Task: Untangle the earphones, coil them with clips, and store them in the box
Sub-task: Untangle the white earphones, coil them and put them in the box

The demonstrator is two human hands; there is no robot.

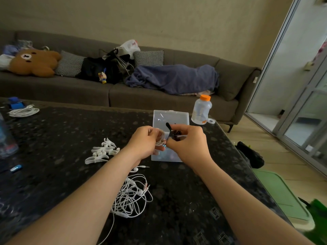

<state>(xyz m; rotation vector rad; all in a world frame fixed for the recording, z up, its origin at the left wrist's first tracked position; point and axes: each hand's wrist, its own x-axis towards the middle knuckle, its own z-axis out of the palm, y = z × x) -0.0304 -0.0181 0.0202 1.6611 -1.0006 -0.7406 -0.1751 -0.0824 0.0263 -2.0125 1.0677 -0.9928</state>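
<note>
A clear plastic box (177, 116) sat open on the dark speckled tabletop (70, 131), directly under and just beyond both hands, its lid tipped up on the far side. Most of its inside was hidden by the hands; only a blurred bluish patch showed through the near wall, and what it was could not be told. Beyond the right hand (187, 145) stood a see-through bottle (201, 111) with an orange cap, a small roll of tape (211, 120) touching its base. The left hand (142, 143) had its fingers curled round a small coil of earphones (160, 137), pale cord wound in tight loops and held over the box. The right hand pinched a black clip (169, 129) against that coil, one slim black end sticking up past the fingers. Nearer the person than the left hand, between the forearms, lay the tangled earphones (131, 198), a loose white knot of thin cord with a plug and earbuds poking out and one strand trailing toward the near edge. Left of the left hand lay a heap of white clips (103, 151), curved and pointed, touching one another.
</note>
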